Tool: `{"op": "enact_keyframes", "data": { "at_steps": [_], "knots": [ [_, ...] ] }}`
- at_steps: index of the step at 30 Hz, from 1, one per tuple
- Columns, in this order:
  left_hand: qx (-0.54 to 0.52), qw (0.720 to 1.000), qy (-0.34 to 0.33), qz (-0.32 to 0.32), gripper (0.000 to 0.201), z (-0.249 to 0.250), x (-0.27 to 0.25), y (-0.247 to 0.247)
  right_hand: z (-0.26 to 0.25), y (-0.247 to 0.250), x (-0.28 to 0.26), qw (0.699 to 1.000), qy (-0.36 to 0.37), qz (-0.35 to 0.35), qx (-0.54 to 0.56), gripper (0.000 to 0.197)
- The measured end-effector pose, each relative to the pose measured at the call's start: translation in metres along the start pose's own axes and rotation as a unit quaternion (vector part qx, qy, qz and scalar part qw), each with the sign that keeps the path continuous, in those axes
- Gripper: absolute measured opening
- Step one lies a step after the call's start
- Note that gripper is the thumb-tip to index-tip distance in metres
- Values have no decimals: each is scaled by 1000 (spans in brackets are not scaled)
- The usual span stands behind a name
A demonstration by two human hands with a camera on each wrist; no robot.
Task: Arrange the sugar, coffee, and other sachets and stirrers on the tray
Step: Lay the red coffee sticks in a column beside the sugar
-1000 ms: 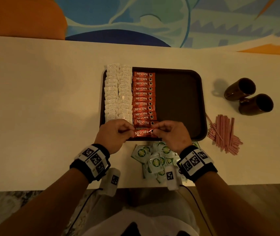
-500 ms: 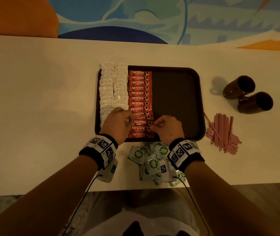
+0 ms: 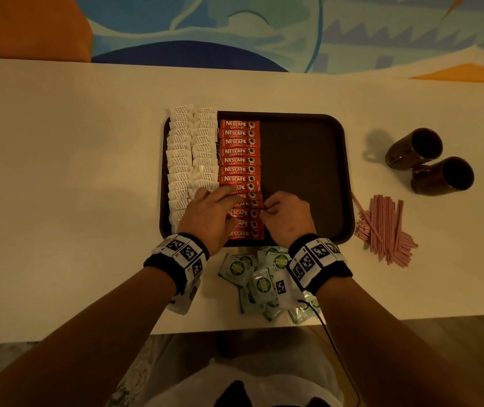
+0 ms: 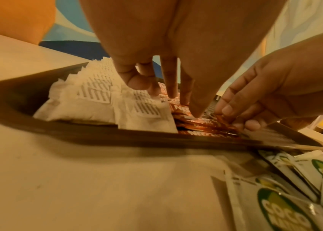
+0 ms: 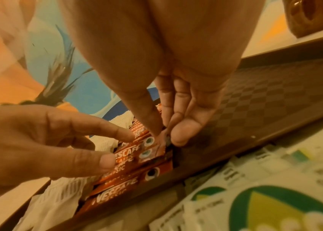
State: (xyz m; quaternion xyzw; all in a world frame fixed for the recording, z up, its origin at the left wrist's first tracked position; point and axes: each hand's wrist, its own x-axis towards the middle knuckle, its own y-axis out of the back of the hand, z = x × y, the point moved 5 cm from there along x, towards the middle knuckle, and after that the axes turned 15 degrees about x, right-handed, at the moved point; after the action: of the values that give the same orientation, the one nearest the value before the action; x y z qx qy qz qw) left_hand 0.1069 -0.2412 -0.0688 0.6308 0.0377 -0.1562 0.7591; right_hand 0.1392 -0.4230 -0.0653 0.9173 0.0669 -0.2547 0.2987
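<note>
A dark brown tray (image 3: 305,160) holds two columns of white sugar sachets (image 3: 190,154) on its left and one column of red coffee sachets (image 3: 239,151) beside them. My left hand (image 3: 230,201) lies over the near part of the red column, fingers straight and pressing on the sachets (image 4: 202,125). My right hand (image 3: 264,208) pinches the right end of one coffee sachet (image 5: 156,145) between thumb and fingers (image 5: 178,134). The tray's right half is bare. Green and white sachets (image 3: 259,277) lie in a loose pile in front of the tray. Red striped stirrers (image 3: 384,227) lie to its right.
Two dark brown mugs (image 3: 414,148) (image 3: 443,174) lie on their sides at the right, beyond the stirrers. The cream table (image 3: 73,186) ends just behind the green pile. A patterned rug lies past its far edge.
Both hands have moved away from the tray's near edge, a few rows up the red column. The left hand went from pinching a sachet to pressing with straight fingers.
</note>
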Motion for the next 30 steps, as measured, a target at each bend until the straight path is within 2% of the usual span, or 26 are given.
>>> {"op": "enact_keyframes", "data": {
  "at_steps": [6, 11, 17, 22, 30],
  "knots": [
    [10, 1000, -4, -10, 50, -2, 4, -3, -10, 2, 5, 999, 34, 12, -23, 28],
    [13, 1000, -6, -1, 51, -3, 4, -6, -28, -6, 10, 994, 100, -25, -42, 39],
    [13, 1000, -4, -2, 50, -5, 5, -8, -30, -9, 7, 991, 118, -22, -63, 47],
    [8, 1000, -4, -6, 49, -5, 6, -9, -25, -12, 6, 986, 119, -36, -107, 37],
    [-1, 1000, -7, 9, 49, -4, 5, -6, -27, -9, 6, 988, 125, -25, -88, 34]
  ]
}}
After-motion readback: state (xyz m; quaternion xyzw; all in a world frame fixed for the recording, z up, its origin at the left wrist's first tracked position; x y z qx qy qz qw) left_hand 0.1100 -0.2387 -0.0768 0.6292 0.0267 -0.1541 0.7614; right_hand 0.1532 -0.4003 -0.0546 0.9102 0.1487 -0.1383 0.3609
